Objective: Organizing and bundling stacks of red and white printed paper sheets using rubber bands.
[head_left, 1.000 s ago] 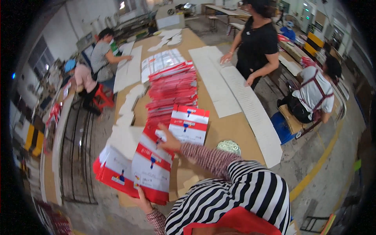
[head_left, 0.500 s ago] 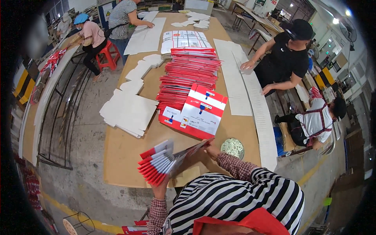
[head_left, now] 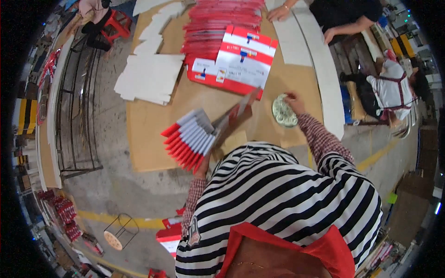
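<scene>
My left hand point(head_left: 202, 167) is closed round the lower end of a bundle of flat folded cartons point(head_left: 190, 139). Their red and white ends fan out to the left, while the long side of the bundle slants up to the right. At the round dish point(head_left: 274, 112), my right hand point(head_left: 294, 103) has its fingers bunched down over the pale rubber bands point(head_left: 283, 114). Whether a band is between the fingertips is too small to see. Beyond the bundle, a red and white printed carton point(head_left: 243, 58) lies flat against a long stack of red cartons point(head_left: 222, 28).
White cardboard sheets point(head_left: 148, 76) lie on the left of the brown table point(head_left: 153, 139). Long white strips point(head_left: 320, 69) run along its right edge, under a co-worker's hands point(head_left: 280, 13). Other people sit at both sides. A round stool point(head_left: 113, 240) stands on the floor at lower left.
My right hand has let go of the bundle's right end and moved right to the dish of bands. The left hand still holds the bundle. The view has tilted down toward me.
</scene>
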Available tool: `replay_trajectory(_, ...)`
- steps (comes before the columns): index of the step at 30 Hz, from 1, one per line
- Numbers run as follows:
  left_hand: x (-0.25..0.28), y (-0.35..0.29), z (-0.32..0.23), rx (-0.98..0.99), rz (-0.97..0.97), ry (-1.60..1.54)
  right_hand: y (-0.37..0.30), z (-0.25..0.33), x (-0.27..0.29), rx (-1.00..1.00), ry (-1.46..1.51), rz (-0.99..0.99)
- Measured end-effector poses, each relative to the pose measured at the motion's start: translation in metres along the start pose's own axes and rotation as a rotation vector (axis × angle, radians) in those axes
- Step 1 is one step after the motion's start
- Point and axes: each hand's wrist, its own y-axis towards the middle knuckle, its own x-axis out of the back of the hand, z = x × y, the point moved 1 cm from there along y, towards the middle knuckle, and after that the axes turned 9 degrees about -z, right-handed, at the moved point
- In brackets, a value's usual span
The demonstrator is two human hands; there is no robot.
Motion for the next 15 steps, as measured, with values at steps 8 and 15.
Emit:
replay_trajectory(8,0.022,0.003,-0.054,-0.041,0.084,0.031,-0.057,-0.048,0.033,0.210,-0.372,-0.244)
replay_trajectory(15,0.030,0.002,-0.070,0.107,0.230,-0.177,-0.042,-0.037,0.009,0.236,-0.500,-0.227)
